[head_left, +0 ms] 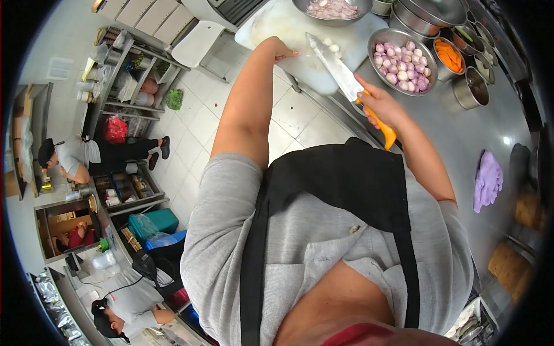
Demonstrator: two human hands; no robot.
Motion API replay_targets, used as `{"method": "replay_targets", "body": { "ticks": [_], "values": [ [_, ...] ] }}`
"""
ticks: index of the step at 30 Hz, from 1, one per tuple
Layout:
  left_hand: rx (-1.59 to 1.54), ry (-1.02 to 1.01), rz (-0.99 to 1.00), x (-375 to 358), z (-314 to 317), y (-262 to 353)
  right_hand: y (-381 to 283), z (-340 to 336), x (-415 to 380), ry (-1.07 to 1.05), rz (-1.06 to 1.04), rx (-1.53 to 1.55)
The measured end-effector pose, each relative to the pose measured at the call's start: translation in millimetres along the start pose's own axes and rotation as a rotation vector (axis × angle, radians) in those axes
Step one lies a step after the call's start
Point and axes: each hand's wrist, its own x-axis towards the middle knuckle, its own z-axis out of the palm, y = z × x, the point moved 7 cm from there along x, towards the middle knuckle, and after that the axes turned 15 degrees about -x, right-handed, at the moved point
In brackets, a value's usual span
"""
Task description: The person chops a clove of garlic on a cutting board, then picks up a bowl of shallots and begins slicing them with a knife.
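Note:
My right hand (381, 106) is wrapped round the yellow handle of a large kitchen knife (337, 68). Its broad blade lies over a white cutting board (314, 72), tip pointing away from me. A few peeled white shallots (332, 45) rest on the board beside the blade tip. At the board's left side is my left hand (281, 51), bent at the wrist, a finger stretched toward the blade; I see nothing in it, though its palm side is hidden. Right of the knife stands a metal bowl full of purple-white shallots (404, 68).
A metal bowl (340, 22) of pale sliced pieces sits at the board's far edge. Orange carrot pieces (449, 56), a metal pot (470, 89) and a purple cloth (488, 181) are on the steel counter. Two people stand at left, near shelves (130, 86); a white chair (196, 46) is behind.

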Motion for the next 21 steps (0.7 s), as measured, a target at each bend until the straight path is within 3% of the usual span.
{"method": "replay_targets", "body": {
  "ticks": [7,16,21],
  "values": [
    [0.03,-0.061,-0.142,5.2,0.1,-1.3,-4.2,21.7,9.1,-0.057,-0.037,0.095],
    [0.213,-0.098,-0.126,19.3,2.2,-6.0,-6.4,28.5,15.8,-0.113,-0.024,0.188],
    [0.146,-0.081,-0.111,0.6,-1.3,6.6,-6.8,29.2,18.2,-0.122,-0.009,0.195]
  ]
}}
